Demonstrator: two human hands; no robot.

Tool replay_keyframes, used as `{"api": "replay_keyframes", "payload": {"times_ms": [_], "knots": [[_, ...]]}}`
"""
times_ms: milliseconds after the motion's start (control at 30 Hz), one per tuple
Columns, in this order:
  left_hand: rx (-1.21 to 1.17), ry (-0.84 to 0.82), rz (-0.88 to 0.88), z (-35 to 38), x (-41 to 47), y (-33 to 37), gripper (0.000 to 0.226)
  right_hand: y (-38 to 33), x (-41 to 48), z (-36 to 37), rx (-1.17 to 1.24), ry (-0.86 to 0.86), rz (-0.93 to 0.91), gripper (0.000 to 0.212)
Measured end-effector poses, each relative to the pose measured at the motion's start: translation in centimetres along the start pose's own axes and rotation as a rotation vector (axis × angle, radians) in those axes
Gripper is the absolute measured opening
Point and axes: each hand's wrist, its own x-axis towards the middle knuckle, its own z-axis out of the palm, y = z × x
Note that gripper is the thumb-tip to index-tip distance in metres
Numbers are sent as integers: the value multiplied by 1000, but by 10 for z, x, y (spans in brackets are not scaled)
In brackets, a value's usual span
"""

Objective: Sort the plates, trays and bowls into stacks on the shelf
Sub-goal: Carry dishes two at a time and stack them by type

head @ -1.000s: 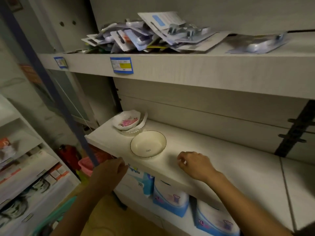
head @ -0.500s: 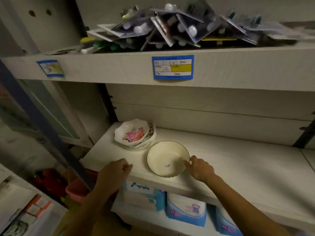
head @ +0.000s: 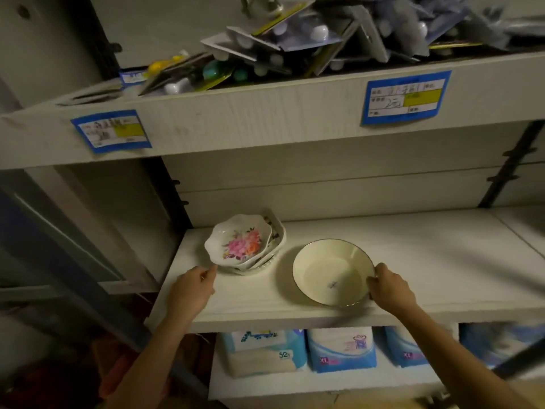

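Observation:
A cream round bowl (head: pixel 330 270) with a dark rim sits on the middle shelf (head: pixel 427 261), near its front edge. My right hand (head: pixel 387 289) grips the bowl's right rim with curled fingers. To the left, a scalloped white bowl with a pink flower (head: pixel 239 240) rests on top of a white tray (head: pixel 277 240). My left hand (head: pixel 191 290) lies on the shelf just in front of that stack, its fingertips reaching the flowered bowl's near edge.
The upper shelf (head: pixel 265 113) overhangs, loaded with several blister packs (head: pixel 309 33) and carrying blue price labels (head: pixel 405 97). Below, packaged goods (head: pixel 340 349) line the lower shelf. A dark upright post (head: pixel 165 184) stands left of the middle shelf.
My right hand went from resting on the shelf to gripping the cream bowl's right rim. My left hand moved up from the shelf's front edge toward the flowered bowl. The view came closer.

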Motion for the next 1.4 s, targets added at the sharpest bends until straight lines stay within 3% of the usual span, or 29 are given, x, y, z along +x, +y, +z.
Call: {"api": "replay_keyframes", "payload": {"times_ms": [233,333,500,767,1067,1400], "knots": [[-135,-99,-119,9,52,3,55,14,-40,-15,174,115,66,5],[-232,-107,-169,15,69,-4,46,18,-55,-16,189,161,89,5],[-273,-253,-215,22,76,-4,34,26,-70,-20,222,175,128,4],[-330,-357,-284,28,77,-4,34,30,-78,-28,224,185,176,11],[-358,-241,-283,18,70,8,35,43,-85,-47,211,208,151,5],[-381,-101,-90,10,18,53,33,76,-97,-78,343,227,188,9]]}}
